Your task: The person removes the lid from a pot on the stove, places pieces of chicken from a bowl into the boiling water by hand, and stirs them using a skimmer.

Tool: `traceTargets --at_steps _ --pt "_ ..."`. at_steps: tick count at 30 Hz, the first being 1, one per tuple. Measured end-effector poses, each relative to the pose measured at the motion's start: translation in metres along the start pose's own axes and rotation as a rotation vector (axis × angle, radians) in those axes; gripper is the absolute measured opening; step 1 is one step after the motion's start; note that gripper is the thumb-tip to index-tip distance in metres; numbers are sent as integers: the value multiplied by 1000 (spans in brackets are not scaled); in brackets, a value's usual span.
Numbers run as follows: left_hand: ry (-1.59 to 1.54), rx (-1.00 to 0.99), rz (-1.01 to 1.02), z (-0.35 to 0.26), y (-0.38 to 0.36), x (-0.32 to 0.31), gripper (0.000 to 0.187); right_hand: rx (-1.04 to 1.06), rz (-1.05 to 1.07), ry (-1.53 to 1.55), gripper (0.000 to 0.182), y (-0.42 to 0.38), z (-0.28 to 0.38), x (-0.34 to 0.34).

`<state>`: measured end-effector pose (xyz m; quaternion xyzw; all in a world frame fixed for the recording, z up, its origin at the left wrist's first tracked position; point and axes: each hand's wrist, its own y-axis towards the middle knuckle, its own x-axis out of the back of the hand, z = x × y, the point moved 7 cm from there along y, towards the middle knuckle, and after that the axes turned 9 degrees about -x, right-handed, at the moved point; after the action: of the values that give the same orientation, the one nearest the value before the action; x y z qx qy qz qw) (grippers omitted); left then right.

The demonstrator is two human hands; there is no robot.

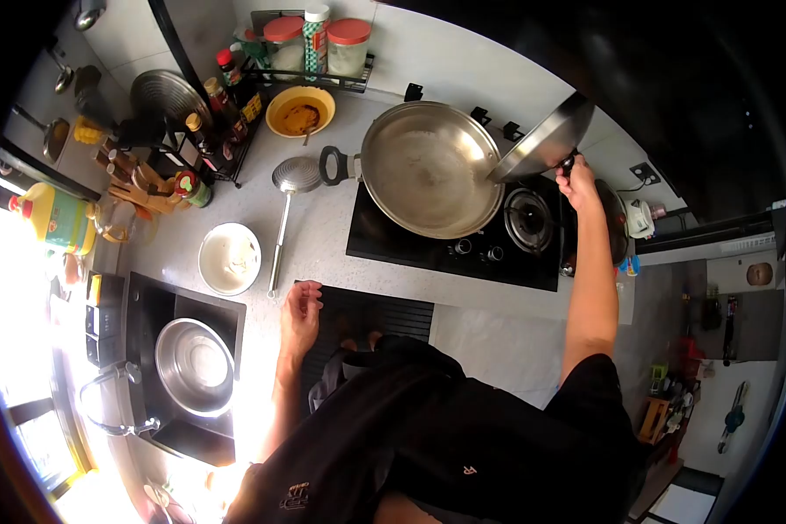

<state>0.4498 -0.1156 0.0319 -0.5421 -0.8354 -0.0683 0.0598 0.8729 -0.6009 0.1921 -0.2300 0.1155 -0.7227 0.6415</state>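
Observation:
My right hand (575,181) grips the black knob of a large metal lid (546,140), which is tilted up at the right side of the wok. The wide wok (428,175) stands on the black stove (393,231), and its inside shows a pale, wet-looking bottom. My left hand (302,306) is held at the counter's front edge with its fingers curled loosely and nothing seen in them. Near it lies a metal skimmer (296,175), its handle pointing toward me. Left of the skimmer is a white bowl (230,259) with some pale residue inside.
A yellow bowl (300,112) of brown liquid with a spoon stands at the back, by sauce bottles (223,105) and a rack (345,81) of jars. The sink (183,301) at the left holds a metal basin (195,367). A second burner (529,218) is right of the wok.

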Motion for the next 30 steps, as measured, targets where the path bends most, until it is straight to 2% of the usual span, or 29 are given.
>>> traceTargets --at_steps 2,5,10,13,17,19,20,25,30 --pt "-2 -27 14 3 4 -2 16 -53 -45 65 44 -1 -9 20" --pt "29 -25 45 3 8 -6 16 -50 -69 180 39 -3 -18 43" --pt "27 -29 63 7 11 -18 17 7 -139 311 44 15 -26 74" --pt "50 -9 54 3 14 -24 16 31 -228 534 39 54 -32 92" --pt "118 26 10 -7 13 -34 18 67 -282 567 33 116 -35 110" --pt "140 30 2 -18 12 -44 16 127 -401 608 31 124 -25 108" --pt "139 26 -12 -16 9 -46 16 116 -331 595 28 128 -19 105" --pt "217 120 -73 -33 1 -67 15 84 -405 694 30 190 -29 110" --pt "201 103 -105 -32 -8 -79 16 102 -354 849 24 222 -41 92"
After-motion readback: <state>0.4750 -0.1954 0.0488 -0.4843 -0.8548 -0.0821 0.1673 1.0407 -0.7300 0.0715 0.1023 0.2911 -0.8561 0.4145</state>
